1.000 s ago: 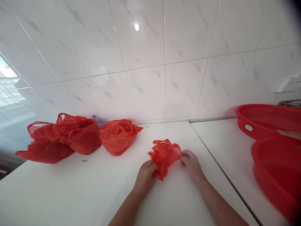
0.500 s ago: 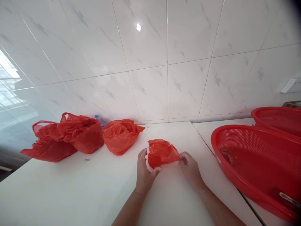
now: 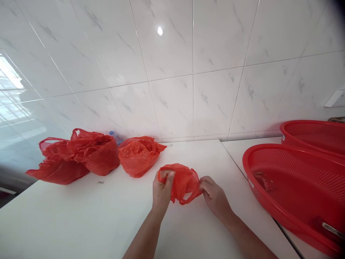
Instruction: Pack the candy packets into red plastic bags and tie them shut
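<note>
Finding loose red bag [image 3: 182,180] directly between left hand [image 3: 161,190] and right hand [image 3: 214,194], in contact with both, hence neither hand nearer than the other. Placing it just forward of the wrists, at or slightly above the white surface [image 3: 107,223]; unable to tell resting from lifted. Reading long axis as roughly side to side, dipping a little toward the right-hand end. Noting an open loop in the film at the near right edge, close to the right fingertips.

Left hand: roughly upright, thumb toward the bag's middle, fingers bent at the left rim and partly veiled by thin red film. Unable to tell pinching from merely bearing on the film. Right hand: knuckles up, pinching the bag's right corner between thumb and forefinger, other fingers curled in.

Judging the hand-to-hand line as the relation of most weight: close to the bag's own length. Expecting sideways stretch under any pull apart, crumpling under any closing-in; limp handling throughout, likely.

Farther back and left of left hand: bunched red bag [image 3: 140,156], near but apart. Right of right hand, well apart: red basket [image 3: 272,156], mostly beyond the seam [image 3: 234,160].
</note>
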Tool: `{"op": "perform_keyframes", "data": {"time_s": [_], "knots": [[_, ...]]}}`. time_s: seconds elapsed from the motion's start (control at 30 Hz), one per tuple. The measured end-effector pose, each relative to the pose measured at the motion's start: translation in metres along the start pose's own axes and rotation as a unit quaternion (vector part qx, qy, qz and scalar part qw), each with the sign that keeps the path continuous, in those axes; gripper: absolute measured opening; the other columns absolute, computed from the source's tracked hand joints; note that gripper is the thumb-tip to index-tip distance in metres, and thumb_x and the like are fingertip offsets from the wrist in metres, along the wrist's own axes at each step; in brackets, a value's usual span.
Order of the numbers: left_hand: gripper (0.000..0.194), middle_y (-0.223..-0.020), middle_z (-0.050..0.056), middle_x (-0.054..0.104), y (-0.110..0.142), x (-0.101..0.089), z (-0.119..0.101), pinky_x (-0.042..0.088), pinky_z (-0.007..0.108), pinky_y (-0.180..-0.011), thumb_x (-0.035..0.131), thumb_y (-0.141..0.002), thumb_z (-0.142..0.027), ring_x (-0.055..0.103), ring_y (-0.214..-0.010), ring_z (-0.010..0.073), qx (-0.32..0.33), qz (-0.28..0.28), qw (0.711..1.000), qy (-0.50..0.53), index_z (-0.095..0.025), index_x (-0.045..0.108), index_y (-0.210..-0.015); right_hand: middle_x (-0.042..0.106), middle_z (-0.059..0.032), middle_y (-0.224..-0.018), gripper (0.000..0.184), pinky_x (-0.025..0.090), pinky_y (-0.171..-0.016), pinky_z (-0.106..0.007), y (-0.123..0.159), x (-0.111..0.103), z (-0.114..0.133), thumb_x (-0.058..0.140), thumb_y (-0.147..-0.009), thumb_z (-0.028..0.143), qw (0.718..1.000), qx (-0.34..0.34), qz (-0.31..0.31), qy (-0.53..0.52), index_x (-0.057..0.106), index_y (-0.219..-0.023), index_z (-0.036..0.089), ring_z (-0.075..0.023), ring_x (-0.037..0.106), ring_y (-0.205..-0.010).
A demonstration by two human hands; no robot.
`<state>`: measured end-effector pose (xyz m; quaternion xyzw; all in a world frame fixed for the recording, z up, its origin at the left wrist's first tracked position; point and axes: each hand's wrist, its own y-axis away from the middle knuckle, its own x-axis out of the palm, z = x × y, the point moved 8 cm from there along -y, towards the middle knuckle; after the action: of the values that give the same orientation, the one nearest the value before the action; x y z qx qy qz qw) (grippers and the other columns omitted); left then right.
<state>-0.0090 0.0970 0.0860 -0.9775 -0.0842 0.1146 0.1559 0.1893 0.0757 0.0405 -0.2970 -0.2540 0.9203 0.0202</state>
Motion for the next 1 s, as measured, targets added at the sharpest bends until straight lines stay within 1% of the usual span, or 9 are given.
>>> {"op": "perform_keyframes", "data": {"time_s": [0.17, 0.3, 0.4, 0.5, 0.6, 0.67, 0.87, 0.93, 1.0], "knots": [[0.032, -0.069, 0.000, 0.056, -0.025, -0.043, -0.008, 0.045, 0.025, -0.062, 0.050, -0.082, -0.046, 0.053, -0.067, 0.0142, -0.044, -0.085, 0.989, 0.113, -0.019, 0.055, -0.066, 0.055, -0.0033, -0.092, 0.016, 0.043, -0.066, -0.027, 0.001, -0.042, -0.038, 0.039, -0.080, 0.017, 0.981, 0.129, -0.144, -0.014, 0.049, -0.069, 0.021, -0.0160, 0.053, -0.080], [0.023, -0.064, -0.002, 0.049, -0.029, -0.058, 0.009, 0.041, 0.021, -0.052, 0.058, -0.075, -0.037, 0.047, -0.059, 0.0107, -0.118, -0.083, 0.960, 0.240, -0.018, 0.051, -0.064, 0.054, -0.0044, -0.107, 0.020, 0.045, -0.077, -0.031, 0.001, -0.056, -0.052, 0.036, -0.083, 0.021, 0.967, 0.171, -0.187, -0.015, 0.056, -0.086, 0.022, -0.0188, 0.053, -0.096], [0.017, -0.075, 0.001, 0.057, -0.021, -0.051, 0.021, 0.045, 0.024, -0.058, 0.059, -0.071, -0.034, 0.054, -0.069, 0.0140, -0.167, -0.070, 0.952, 0.245, -0.017, 0.058, -0.073, 0.054, -0.0068, -0.108, 0.023, 0.047, -0.077, -0.033, 0.001, -0.060, -0.035, 0.035, -0.086, 0.024, 0.969, 0.128, -0.213, 0.010, 0.055, -0.097, 0.021, -0.0200, 0.053, -0.098], [0.021, -0.080, 0.002, 0.060, -0.010, -0.036, 0.022, 0.046, 0.025, -0.061, 0.061, -0.071, -0.037, 0.056, -0.073, 0.0152, -0.182, -0.035, 0.957, 0.225, -0.017, 0.060, -0.080, 0.054, -0.0093, -0.107, 0.023, 0.048, -0.081, -0.037, 0.009, -0.060, 0.004, 0.041, -0.087, 0.026, 0.968, 0.020, -0.241, 0.071, 0.053, -0.106, 0.021, -0.0219, 0.053, -0.099], [0.018, -0.083, 0.002, 0.060, -0.001, -0.019, 0.015, 0.045, 0.025, -0.061, 0.063, -0.071, -0.033, 0.055, -0.070, 0.0138, -0.186, 0.023, 0.961, 0.203, -0.018, 0.058, -0.081, 0.051, -0.0109, -0.116, 0.034, 0.044, -0.091, -0.044, 0.020, -0.045, 0.043, 0.049, -0.084, 0.023, 0.959, -0.094, -0.228, 0.139, 0.047, -0.118, 0.023, -0.0262, 0.048, -0.111], [0.013, -0.085, 0.001, 0.059, 0.004, -0.008, 0.008, 0.043, 0.024, -0.061, 0.062, -0.071, -0.027, 0.054, -0.068, 0.0122, -0.183, 0.080, 0.962, 0.188, -0.018, 0.056, -0.079, 0.046, -0.0115, -0.127, 0.043, 0.043, -0.094, -0.047, 0.024, -0.031, 0.056, 0.050, -0.083, 0.020, 0.954, -0.127, -0.204, 0.178, 0.042, -0.126, 0.023, -0.0278, 0.043, -0.119], [0.003, -0.092, 0.005, 0.062, 0.024, 0.014, -0.014, 0.043, 0.026, -0.068, 0.055, -0.076, -0.017, 0.056, -0.079, 0.0155, -0.171, 0.247, 0.931, 0.207, -0.017, 0.057, -0.078, 0.035, -0.0109, -0.142, 0.056, 0.036, -0.100, -0.046, 0.015, -0.005, 0.050, 0.038, -0.084, 0.006, 0.946, -0.142, -0.135, 0.257, 0.030, -0.138, 0.019, -0.0274, 0.029, -0.132], [0.012, -0.098, 0.008, 0.063, 0.028, 0.018, -0.017, 0.044, 0.028, -0.071, 0.053, -0.075, -0.013, 0.056, -0.083, 0.0164, -0.162, 0.278, 0.923, 0.210, -0.016, 0.061, -0.084, 0.040, -0.0096, -0.139, 0.059, 0.034, -0.100, -0.047, 0.011, -0.003, 0.044, 0.036, -0.083, 0.003, 0.944, -0.142, -0.119, 0.272, 0.030, -0.139, 0.020, -0.0278, 0.029, -0.131], [0.031, -0.109, 0.008, 0.062, 0.029, 0.020, -0.021, 0.044, 0.028, -0.075, 0.052, -0.073, -0.009, 0.056, -0.083, 0.0147, -0.142, 0.286, 0.924, 0.211, -0.019, 0.062, -0.100, 0.055, -0.0082, -0.124, 0.056, 0.033, -0.099, -0.048, 0.009, -0.001, 0.039, 0.036, -0.082, 0.002, 0.949, -0.132, -0.100, 0.269, 0.038, -0.135, 0.021, -0.0263, 0.041, -0.121]]}}
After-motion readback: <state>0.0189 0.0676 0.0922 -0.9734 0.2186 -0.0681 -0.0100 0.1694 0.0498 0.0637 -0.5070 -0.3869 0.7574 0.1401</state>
